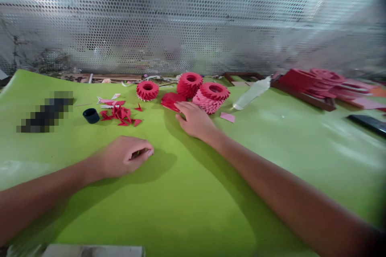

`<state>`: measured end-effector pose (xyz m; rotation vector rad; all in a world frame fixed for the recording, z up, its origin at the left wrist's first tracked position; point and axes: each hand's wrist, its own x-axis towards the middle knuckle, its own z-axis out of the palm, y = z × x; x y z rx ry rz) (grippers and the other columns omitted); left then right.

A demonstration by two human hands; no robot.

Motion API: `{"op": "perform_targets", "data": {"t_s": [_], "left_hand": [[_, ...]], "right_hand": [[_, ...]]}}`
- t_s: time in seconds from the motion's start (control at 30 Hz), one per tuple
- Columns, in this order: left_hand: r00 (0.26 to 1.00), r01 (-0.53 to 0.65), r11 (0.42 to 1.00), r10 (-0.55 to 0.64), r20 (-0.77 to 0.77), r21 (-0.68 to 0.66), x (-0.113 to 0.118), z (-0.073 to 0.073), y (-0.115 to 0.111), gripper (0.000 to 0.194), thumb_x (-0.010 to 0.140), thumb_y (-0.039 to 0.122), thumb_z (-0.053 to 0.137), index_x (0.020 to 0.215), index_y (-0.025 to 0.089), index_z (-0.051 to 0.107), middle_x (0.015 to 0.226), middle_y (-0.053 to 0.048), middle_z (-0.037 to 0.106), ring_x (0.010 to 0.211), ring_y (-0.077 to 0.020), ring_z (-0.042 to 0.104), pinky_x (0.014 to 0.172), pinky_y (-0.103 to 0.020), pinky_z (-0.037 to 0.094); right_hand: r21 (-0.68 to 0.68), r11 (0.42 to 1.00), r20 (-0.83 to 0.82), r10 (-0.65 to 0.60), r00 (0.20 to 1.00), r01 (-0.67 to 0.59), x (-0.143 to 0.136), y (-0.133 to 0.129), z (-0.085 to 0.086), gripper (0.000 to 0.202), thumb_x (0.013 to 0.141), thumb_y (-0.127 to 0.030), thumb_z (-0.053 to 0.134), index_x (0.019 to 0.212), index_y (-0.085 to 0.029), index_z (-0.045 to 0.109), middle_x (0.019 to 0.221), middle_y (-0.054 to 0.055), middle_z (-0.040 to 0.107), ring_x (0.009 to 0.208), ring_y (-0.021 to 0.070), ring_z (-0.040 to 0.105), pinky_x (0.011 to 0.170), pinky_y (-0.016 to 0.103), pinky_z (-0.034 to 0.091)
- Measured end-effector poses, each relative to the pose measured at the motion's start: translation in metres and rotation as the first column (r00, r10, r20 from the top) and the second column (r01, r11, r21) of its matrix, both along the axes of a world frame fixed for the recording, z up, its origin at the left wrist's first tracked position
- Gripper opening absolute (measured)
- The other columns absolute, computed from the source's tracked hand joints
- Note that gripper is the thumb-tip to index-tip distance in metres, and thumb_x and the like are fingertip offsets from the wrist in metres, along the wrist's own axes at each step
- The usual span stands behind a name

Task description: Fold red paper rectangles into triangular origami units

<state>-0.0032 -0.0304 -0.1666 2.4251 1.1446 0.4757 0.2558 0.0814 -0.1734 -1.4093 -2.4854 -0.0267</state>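
My right hand (196, 119) reaches out to a small heap of flat red paper pieces (172, 100). Its fingers lie stretched over the near edge of the heap, thumb apart. Right beside it stand a red-and-pink ring of folded paper pieces (211, 97) and a red one (189, 84); a smaller red ring (147, 90) stands farther left. Close above the green table surface (181, 209), my left hand (128, 156) is curled, thumb tip against the fingers, with nothing visible in it. Loose folded red pieces (120, 115) lie beyond the left hand.
A dark blue cap-like ring (91, 115) stands beside the folded pieces. Right of the paper rings lie a pink paper slip (227, 117) and a whitish glue-like tube (252, 93). Stacked red paper (312, 82) rests in a brown tray (304, 95). A dark flat object (368, 123) lies far right.
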Motion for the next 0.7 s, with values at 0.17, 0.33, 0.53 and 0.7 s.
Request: {"op": "perform_targets", "data": {"t_s": [0.17,0.33,0.53,0.7], "left_hand": [[1.000,0.014,0.998,-0.014,0.005,0.059,-0.001,-0.005,0.000,0.029,0.101,0.032,0.044,0.086,0.019,0.066,0.074,-0.003,0.067,0.062,-0.0153,0.058,0.060,-0.026,0.039],[0.991,-0.026,0.990,0.043,-0.129,0.136,0.000,0.006,-0.001,0.032,0.101,0.032,0.041,0.099,0.018,0.069,0.089,-0.006,0.073,0.077,-0.0197,0.066,0.071,-0.032,0.049],[0.908,-0.197,0.877,0.332,-0.255,0.438,-0.030,0.062,0.007,0.040,0.097,0.048,0.047,0.118,0.019,0.067,0.119,-0.010,0.070,0.111,-0.0309,0.063,0.098,-0.051,0.048],[0.718,-0.445,0.783,0.602,-0.349,0.434,-0.087,0.077,0.037,0.056,0.091,0.056,0.049,0.126,0.013,0.061,0.128,-0.015,0.065,0.114,-0.0386,0.062,0.094,-0.051,0.048]], "right_hand": [[0.094,0.996,-0.021,-0.009,1.000,0.011,-0.001,-0.005,0.005,0.051,0.096,-0.026,0.047,0.144,-0.009,0.053,0.144,0.015,0.057,0.134,0.0307,0.050,0.116,0.050,0.036],[0.208,0.978,-0.043,0.007,0.999,0.002,-0.002,-0.010,0.006,0.048,0.096,-0.026,0.046,0.140,-0.010,0.057,0.139,0.013,0.061,0.129,0.0294,0.053,0.115,0.048,0.037],[0.111,0.994,0.015,0.005,1.000,-0.007,-0.005,-0.010,0.002,0.045,0.096,-0.027,0.047,0.136,-0.012,0.062,0.138,0.013,0.063,0.128,0.0304,0.054,0.113,0.050,0.038],[0.065,0.998,0.025,0.020,0.999,-0.021,-0.007,-0.011,0.003,0.045,0.096,-0.026,0.047,0.135,-0.011,0.061,0.136,0.014,0.064,0.126,0.0307,0.055,0.111,0.050,0.040]]}}
